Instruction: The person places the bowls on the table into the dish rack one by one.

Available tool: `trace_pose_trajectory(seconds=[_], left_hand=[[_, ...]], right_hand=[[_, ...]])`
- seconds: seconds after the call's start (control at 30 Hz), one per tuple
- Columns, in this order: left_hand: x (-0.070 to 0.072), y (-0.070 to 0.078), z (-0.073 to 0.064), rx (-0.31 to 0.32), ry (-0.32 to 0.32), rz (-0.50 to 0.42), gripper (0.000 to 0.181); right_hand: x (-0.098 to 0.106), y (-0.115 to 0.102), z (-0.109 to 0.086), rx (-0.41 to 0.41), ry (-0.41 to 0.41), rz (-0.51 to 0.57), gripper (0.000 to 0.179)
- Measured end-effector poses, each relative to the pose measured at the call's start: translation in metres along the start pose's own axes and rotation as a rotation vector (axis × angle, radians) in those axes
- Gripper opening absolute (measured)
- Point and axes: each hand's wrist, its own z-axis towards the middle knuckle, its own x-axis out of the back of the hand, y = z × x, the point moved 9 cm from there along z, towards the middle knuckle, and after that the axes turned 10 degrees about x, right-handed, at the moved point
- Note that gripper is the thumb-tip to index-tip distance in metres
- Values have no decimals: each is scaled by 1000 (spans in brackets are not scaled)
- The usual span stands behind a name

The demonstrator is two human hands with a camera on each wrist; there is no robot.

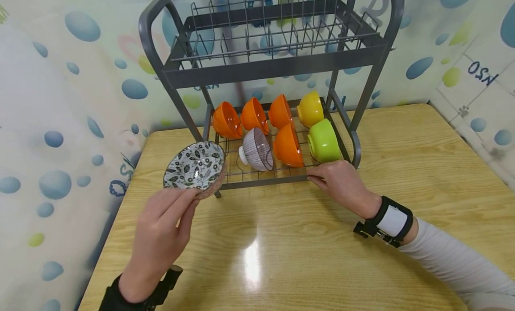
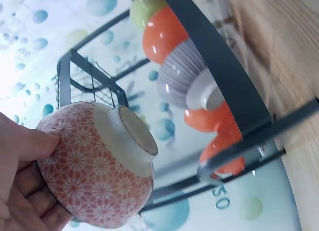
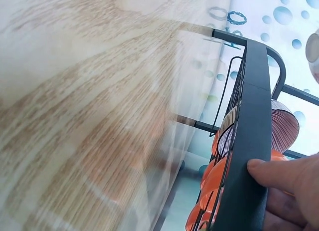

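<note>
My left hand [image 1: 162, 232] pinches the rim of a bowl [image 1: 195, 168] with a black-and-white leafy inside, tilted beside the lower left of the dish rack [image 1: 265, 69]. Its outside, pink with white flower shapes, and its white foot show in the left wrist view. At the rack's lower front bar [image 3: 246, 136], my right hand [image 1: 342, 183] grips with the thumb on the front face and fingers behind. The lower tier holds a striped bowl [image 1: 257, 151], several orange bowls [image 1: 287, 145], a yellow bowl [image 1: 310, 109] and a green bowl [image 1: 324, 142], all tipped on their sides.
The rack's upper tier [image 1: 273, 67] has wire dividers and stands over the bowls. The wooden table [image 1: 297, 253] runs up to a wall with blue and green dots [image 1: 56, 183] behind and at the left.
</note>
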Motion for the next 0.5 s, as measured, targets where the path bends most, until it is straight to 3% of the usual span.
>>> trace_pose_trajectory(seconds=[0.23,0.5], left_hand=[[-16,25,4,-72,-28,-94,28],[-27,41,7,-147,-48,-173,20]], right_hand=[[3,-1,0,6,-14,5,10],[7,-6,5,62,-101,-10,11]])
